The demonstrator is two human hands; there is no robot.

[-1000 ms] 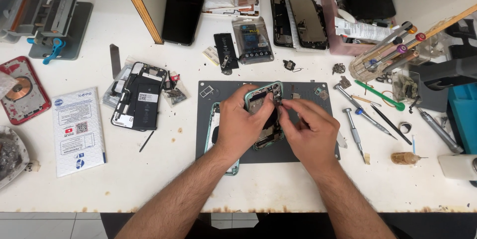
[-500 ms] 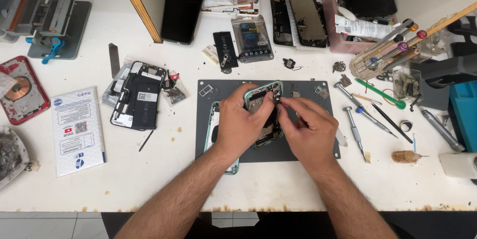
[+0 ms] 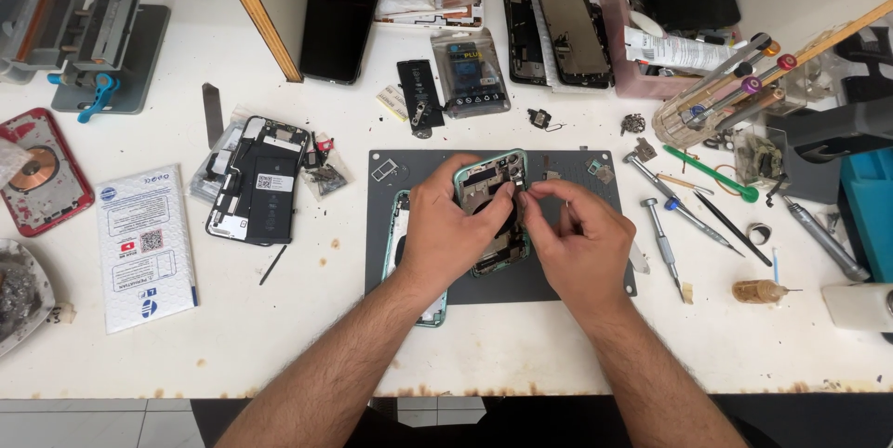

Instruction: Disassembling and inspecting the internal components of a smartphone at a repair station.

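Note:
An opened teal phone body [image 3: 490,189] is tilted up above a dark grey work mat [image 3: 577,164]. My left hand [image 3: 446,229] grips the phone's left side. My right hand [image 3: 577,239] is at the phone's upper right, its thumb and forefinger pinched together on something small inside the frame; I cannot tell what. A second teal phone part [image 3: 402,225] lies flat on the mat under my left wrist, mostly hidden.
Another opened phone [image 3: 259,178] lies left of the mat beside a white packet [image 3: 144,243]. Screwdrivers [image 3: 665,234] and a green tool [image 3: 712,173] lie to the right. Phone screens, batteries and a tool holder [image 3: 716,94] crowd the back.
My right hand has shifted slightly left onto the phone's upper edge. The phone stays held in the left hand.

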